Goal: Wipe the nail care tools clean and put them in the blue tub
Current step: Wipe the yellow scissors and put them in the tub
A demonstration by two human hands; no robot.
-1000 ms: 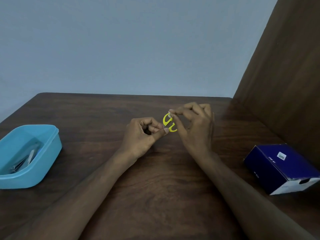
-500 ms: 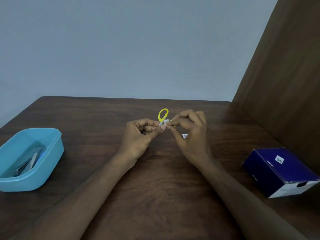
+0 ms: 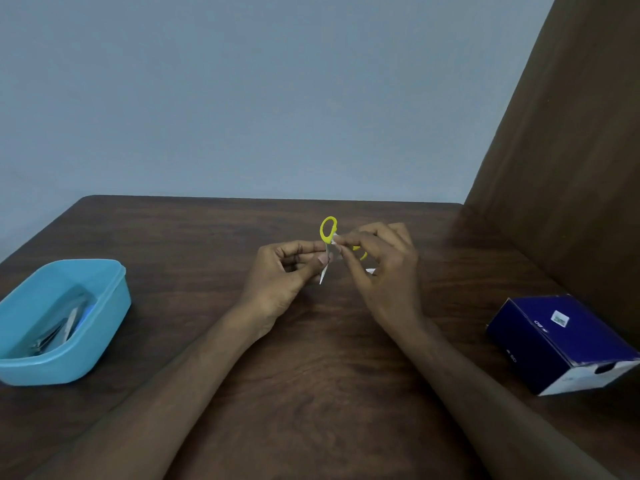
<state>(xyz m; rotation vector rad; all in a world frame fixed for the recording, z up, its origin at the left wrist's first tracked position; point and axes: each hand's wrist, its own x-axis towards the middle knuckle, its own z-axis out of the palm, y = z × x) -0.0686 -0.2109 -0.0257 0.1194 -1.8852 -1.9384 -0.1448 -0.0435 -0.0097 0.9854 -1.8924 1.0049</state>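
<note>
Fingers of both hands are meeting on a small pair of yellow-handled nail scissors, held in the air above the middle of a dark wooden table. The left hand is pinching the metal blades between thumb and forefinger, with the pointed tip sticking out below the thumb. The right hand is curling its fingertips against the scissors just under the upper yellow ring, seemingly pressing a small white wipe there — only a scrap of white is showing beneath the fingers, so how much of it is in the grip cannot be told. The second yellow ring is peeking out behind the right fingers.

To do this step well, the person is probably best off keeping the blades closed and steady in the left pinch while drawing the wipe along the metal, away from the point, then turning the scissors to reach the other face and the rings.

Well to the left of the scissors, the blue tub is sitting on the table, already holding a few metal tools. Well to the right of the scissors, a dark blue cardboard box is lying near a brown wooden panel — this is rising along the table's right side. Beyond the scissors, a plain grey-blue wall is filling the background.
</note>
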